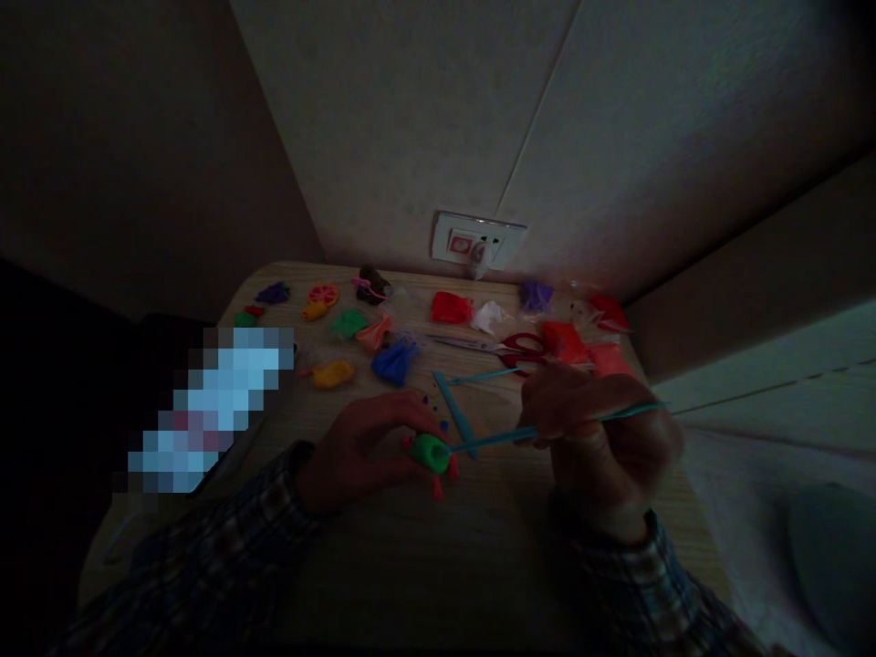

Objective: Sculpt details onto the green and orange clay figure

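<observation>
Between the thumb and fingers of my left hand (366, 452) is a small green clay figure (430, 452) with pink bits sticking out of it. My right hand (595, 438) grips a thin blue modelling tool (503, 439) like a pen. The tool's tip touches the green clay at a hollow on its right side. A flat blue clay tool (455, 412) lies on the table just beyond the figure, with another thin blue stick (485, 375) near it. A tiny blue clay ball (444, 426) is beside the figure.
Bagged clay lies along the back: blue (395, 362), yellow (333, 373), red (452, 308), purple (536, 296) and orange (565, 342). Red-handled scissors (489, 346) lie among them. A blurred-out lit screen (212, 411) stands at the left. A wall socket (479, 242) holds a plug.
</observation>
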`<state>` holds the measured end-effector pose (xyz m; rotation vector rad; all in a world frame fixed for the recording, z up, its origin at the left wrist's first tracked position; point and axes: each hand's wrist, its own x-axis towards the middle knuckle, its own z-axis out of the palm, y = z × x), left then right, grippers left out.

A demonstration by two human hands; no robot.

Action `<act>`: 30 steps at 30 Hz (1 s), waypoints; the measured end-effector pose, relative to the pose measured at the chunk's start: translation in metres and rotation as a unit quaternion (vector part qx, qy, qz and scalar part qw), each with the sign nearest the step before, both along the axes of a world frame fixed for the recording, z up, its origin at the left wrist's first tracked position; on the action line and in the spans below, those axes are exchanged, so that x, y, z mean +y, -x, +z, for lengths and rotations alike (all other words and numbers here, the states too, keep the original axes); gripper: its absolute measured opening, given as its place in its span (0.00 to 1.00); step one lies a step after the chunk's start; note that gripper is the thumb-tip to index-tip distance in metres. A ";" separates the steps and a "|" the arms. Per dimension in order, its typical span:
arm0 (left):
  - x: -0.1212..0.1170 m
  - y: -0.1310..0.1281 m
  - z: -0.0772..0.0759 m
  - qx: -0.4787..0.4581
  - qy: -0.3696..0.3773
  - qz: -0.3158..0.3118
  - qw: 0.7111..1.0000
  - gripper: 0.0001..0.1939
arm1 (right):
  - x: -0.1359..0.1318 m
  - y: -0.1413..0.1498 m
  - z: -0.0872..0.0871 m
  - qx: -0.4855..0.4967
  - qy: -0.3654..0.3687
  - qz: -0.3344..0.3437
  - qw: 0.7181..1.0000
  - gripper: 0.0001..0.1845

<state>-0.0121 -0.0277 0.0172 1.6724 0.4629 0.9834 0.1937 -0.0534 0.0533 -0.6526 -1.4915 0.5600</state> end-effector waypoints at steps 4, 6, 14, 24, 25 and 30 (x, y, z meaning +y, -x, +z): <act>0.000 0.000 -0.001 0.005 -0.011 0.006 1.000 0.11 | 0.000 -0.001 0.000 -0.033 -0.001 0.002 0.999 0.11; -0.001 -0.001 -0.001 0.007 -0.009 0.001 1.000 0.12 | -0.001 -0.002 0.000 -0.050 0.000 0.001 0.999 0.11; -0.001 -0.001 0.001 0.029 0.005 -0.003 1.000 0.15 | -0.006 -0.002 -0.002 -0.086 0.005 0.011 0.996 0.11; -0.002 -0.002 0.003 0.004 0.061 0.022 0.998 0.13 | -0.009 0.003 -0.002 -0.091 -0.023 -0.020 0.995 0.10; -0.002 -0.003 0.004 0.004 0.060 0.022 0.998 0.12 | -0.009 0.004 -0.002 -0.095 -0.024 -0.025 0.995 0.11; -0.001 -0.003 0.004 -0.008 0.042 0.016 0.999 0.10 | -0.009 0.004 0.001 -0.068 -0.014 -0.034 0.997 0.11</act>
